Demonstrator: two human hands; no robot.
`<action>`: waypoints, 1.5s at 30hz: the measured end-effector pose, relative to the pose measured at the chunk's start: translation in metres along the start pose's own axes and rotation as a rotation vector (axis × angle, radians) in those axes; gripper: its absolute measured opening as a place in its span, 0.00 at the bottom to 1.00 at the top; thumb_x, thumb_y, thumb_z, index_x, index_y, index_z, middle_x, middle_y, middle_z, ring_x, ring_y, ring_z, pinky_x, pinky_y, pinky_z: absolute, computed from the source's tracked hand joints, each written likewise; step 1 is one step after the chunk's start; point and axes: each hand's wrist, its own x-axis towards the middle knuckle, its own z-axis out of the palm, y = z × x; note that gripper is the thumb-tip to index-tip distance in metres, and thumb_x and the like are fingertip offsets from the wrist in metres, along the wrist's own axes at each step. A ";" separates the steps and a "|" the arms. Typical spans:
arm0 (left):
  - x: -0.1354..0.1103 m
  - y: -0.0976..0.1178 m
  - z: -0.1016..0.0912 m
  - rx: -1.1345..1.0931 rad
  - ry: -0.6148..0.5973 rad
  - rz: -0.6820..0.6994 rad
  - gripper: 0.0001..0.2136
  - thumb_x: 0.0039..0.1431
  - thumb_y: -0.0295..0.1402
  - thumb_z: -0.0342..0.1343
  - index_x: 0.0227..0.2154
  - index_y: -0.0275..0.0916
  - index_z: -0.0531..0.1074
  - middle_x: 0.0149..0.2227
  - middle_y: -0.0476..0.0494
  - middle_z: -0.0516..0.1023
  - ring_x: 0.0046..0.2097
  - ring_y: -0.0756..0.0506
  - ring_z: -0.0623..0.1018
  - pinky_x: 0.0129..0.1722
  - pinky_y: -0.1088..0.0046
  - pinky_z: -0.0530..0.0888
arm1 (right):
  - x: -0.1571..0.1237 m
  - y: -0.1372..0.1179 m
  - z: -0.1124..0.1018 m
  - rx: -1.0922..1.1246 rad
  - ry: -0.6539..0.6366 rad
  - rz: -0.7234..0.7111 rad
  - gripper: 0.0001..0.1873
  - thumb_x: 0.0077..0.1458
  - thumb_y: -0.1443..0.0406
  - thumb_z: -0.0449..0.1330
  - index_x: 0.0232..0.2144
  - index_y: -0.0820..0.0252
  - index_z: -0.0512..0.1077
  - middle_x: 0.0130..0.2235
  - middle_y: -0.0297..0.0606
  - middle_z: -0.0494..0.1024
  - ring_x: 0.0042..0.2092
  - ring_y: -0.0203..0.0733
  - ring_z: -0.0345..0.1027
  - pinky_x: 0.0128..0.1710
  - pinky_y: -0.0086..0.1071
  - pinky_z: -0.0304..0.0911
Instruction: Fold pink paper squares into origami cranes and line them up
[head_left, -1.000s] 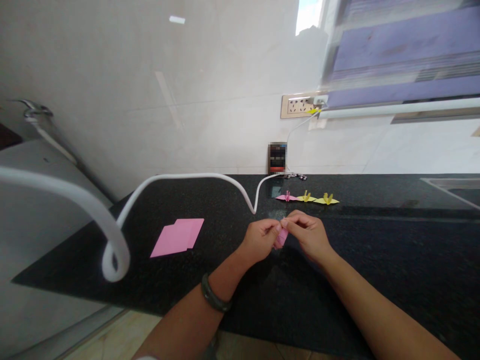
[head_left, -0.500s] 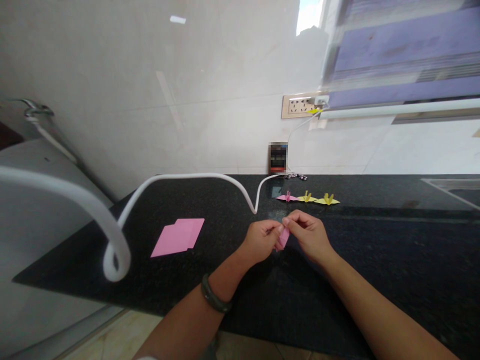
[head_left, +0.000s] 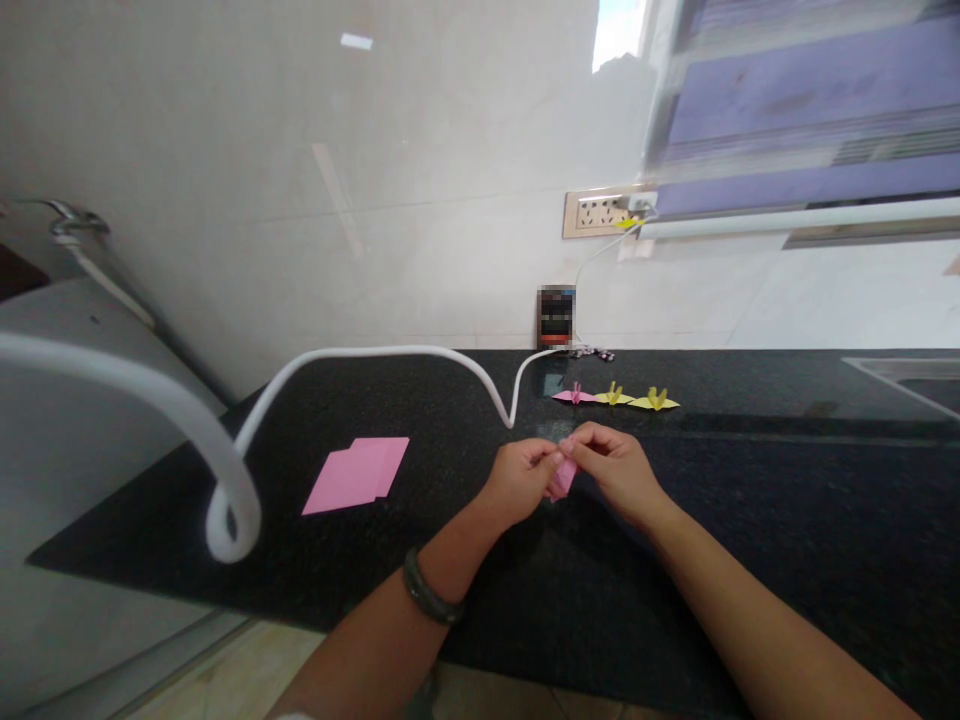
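Note:
Between my hands is a small piece of folded pink paper [head_left: 562,481], partly hidden by my fingers. My left hand [head_left: 523,480] is closed and pinches its left side. From the right, my right hand [head_left: 616,468] pinches its top, fingertips close to those of the left. Just beyond the hands, a pink paper crane [head_left: 576,396] and two yellow ones, a middle crane [head_left: 613,397] and a right-hand crane [head_left: 657,401], stand in a row. Flat pink paper sheets [head_left: 356,474] lie overlapped to the left.
A white bendable stand [head_left: 397,351] curls over the black countertop [head_left: 465,600] on the left. A phone-like device [head_left: 556,317], its screen blurred, leans on the wall, with a cable to the socket [head_left: 600,212]. A sink edge [head_left: 900,385] shows far right.
My right fingertips have shifted slightly left along the top of the folded paper, closer to my left fingers. The cranes and flat sheets stay put.

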 end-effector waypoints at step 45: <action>0.010 -0.005 -0.012 -0.433 0.167 -0.075 0.13 0.44 0.39 0.56 0.22 0.31 0.67 0.18 0.49 0.67 0.20 0.56 0.66 0.20 0.80 0.62 | -0.004 0.004 0.003 -0.177 -0.194 0.115 0.15 0.45 0.57 0.56 0.16 0.62 0.63 0.16 0.29 0.65 0.16 0.28 0.53 0.16 0.24 0.48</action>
